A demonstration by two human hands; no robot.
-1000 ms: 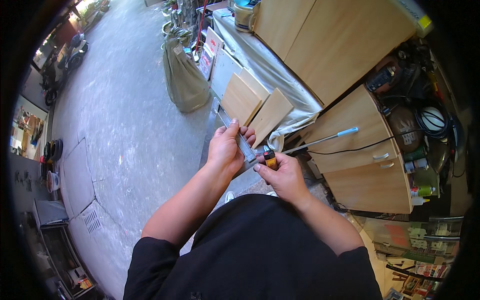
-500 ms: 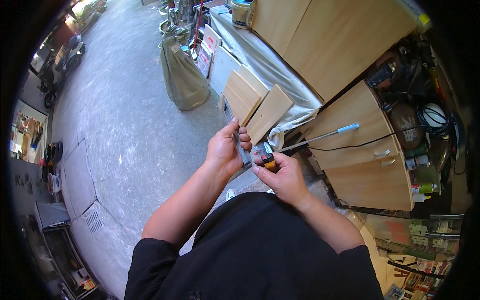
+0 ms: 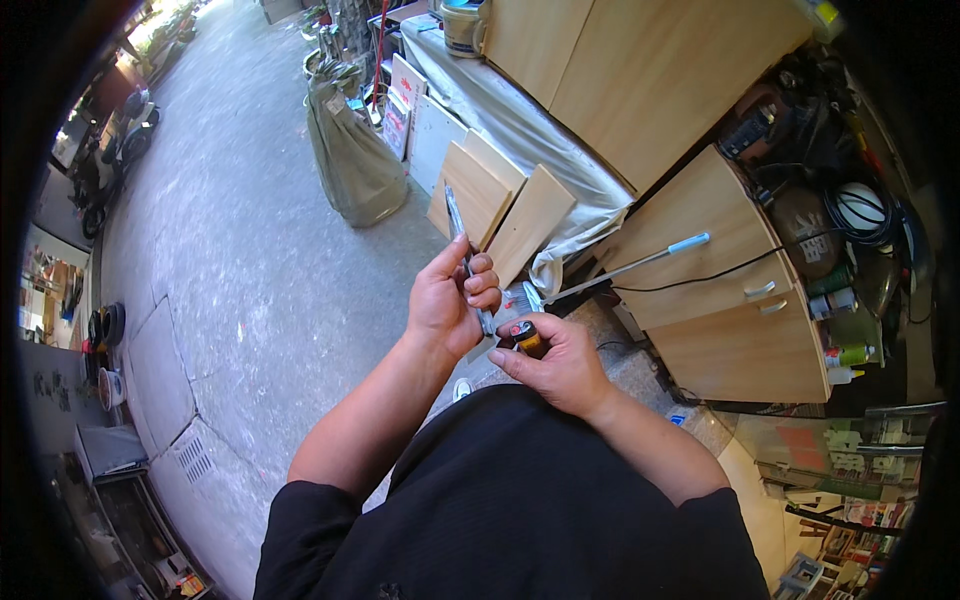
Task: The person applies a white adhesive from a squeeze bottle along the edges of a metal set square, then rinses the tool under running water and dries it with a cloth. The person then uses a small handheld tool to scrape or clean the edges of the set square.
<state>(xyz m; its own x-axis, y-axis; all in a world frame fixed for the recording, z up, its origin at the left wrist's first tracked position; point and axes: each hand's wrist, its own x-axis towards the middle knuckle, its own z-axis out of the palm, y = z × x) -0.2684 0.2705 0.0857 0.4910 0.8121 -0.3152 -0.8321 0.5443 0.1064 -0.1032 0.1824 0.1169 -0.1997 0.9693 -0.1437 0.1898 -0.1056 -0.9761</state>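
Observation:
My left hand [image 3: 443, 308] is closed round a long, narrow grey metal strip [image 3: 455, 212]. The strip's far end points up and away past my thumb, and its near end pokes out below my fingers. Just right of it, my right hand [image 3: 565, 368] grips a black-and-yellow tool handle [image 3: 528, 336] with a red mark on its end. The rest of that tool is hidden by the hand. The strip's near end and the handle lie close together; whether they touch I cannot tell.
Wooden boards [image 3: 472, 192] lean against a bench draped with a pale sheet [image 3: 500, 90]. A broom with a light-blue grip [image 3: 688, 242] slants by a wooden cabinet [image 3: 700, 255]. A full sack [image 3: 355, 165] stands on the concrete floor [image 3: 250, 260]. Tools and a coiled black cable [image 3: 893, 225] are at right.
The metal strip has turned and now shows narrower, reaching up past my left thumb. My right hand has shifted slightly left and down, with the handle's end tipped more toward me.

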